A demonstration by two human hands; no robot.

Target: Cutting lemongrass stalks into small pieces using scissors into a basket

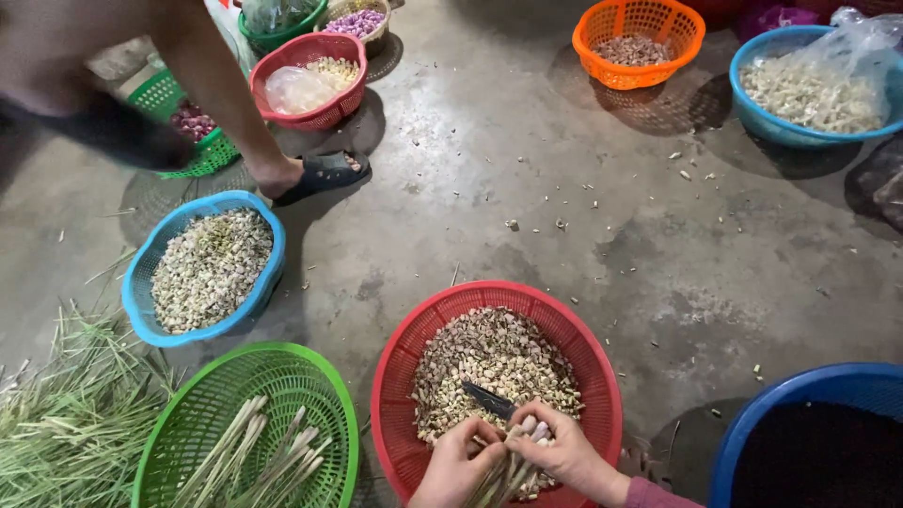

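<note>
So, state at this moment, all placed relative to the red basket (400, 376):

1. Left hand (458, 461) is over the basket's near rim, closed around a bundle of pale stalks (508, 466). It holds them bunched, likely so their ends line up.
2. Right hand (560, 447) is just beside it, also over the near rim, closed on the stalks near their tips, with a dark knife (487, 399) pointing in toward the basket's middle. How the handle sits in the fingers I cannot tell.
3. Stalk tips sit above the basket's contents, so anything cut off would probably drop straight in.
4. Basket is about half full of small cut pieces (499, 357), tan and off-white.
5. Left of it, touching or nearly so: green basket (202, 414) with a few long uncut stalks, within easy reach of the left hand.
6. Further left of that: loose pile of green leaves (66, 423) on the floor.
7. Up and left: blue basket (136, 282) of similar cut pieces.
8. Right of it: blue tub (800, 386), contents dark, can't identify.
9. Well beyond it: another person's sandalled foot (315, 174), plus orange basket (640, 19) and more baskets.
10. Concrete floor (527, 141) beyond it is strewn with stray bits.
</note>
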